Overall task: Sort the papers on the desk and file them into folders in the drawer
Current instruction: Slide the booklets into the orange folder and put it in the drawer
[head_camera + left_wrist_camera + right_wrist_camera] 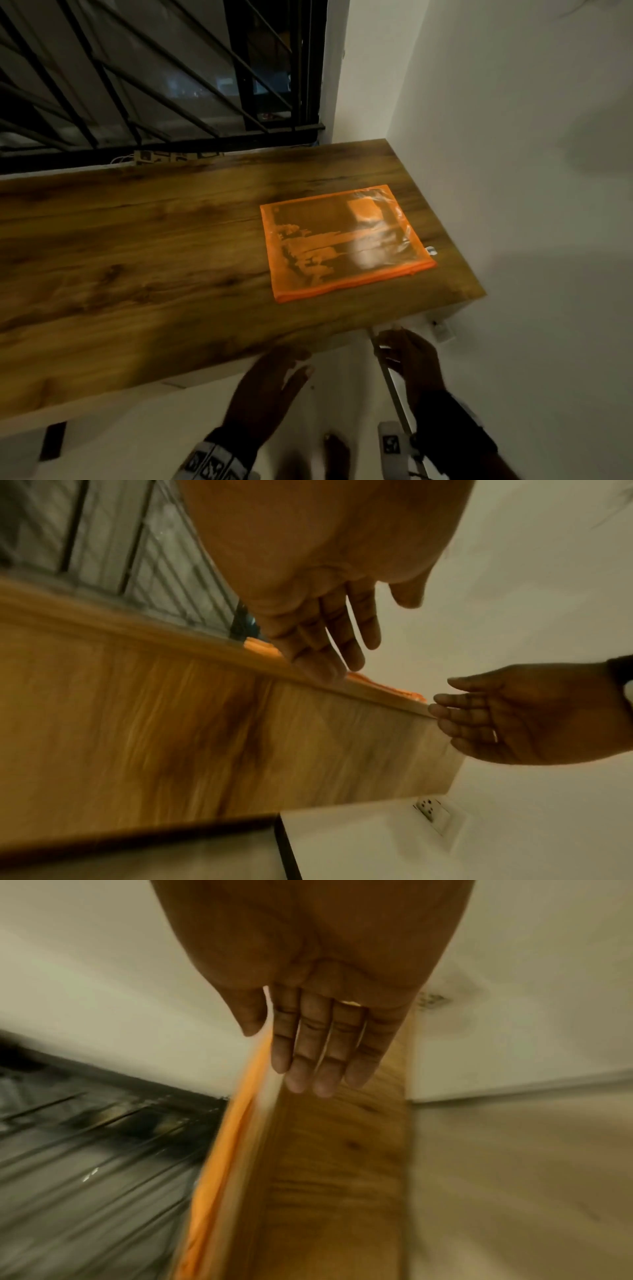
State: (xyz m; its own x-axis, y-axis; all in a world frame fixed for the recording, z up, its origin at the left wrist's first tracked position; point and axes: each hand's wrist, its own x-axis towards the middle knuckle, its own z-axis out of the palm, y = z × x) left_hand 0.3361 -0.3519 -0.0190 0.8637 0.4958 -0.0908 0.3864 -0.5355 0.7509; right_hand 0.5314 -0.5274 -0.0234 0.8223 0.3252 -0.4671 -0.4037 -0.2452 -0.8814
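Currently no loose papers are visible; only an orange zip folder (346,241) lies flat on the wooden surface (137,260), near its right end. Left hand (267,387) and right hand (412,359) hover at the front edge, fingers extended, holding nothing. Judgement: filing the folder into the drawer remains

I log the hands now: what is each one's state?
Left hand: open, holding nothing.
Right hand: open, holding nothing.
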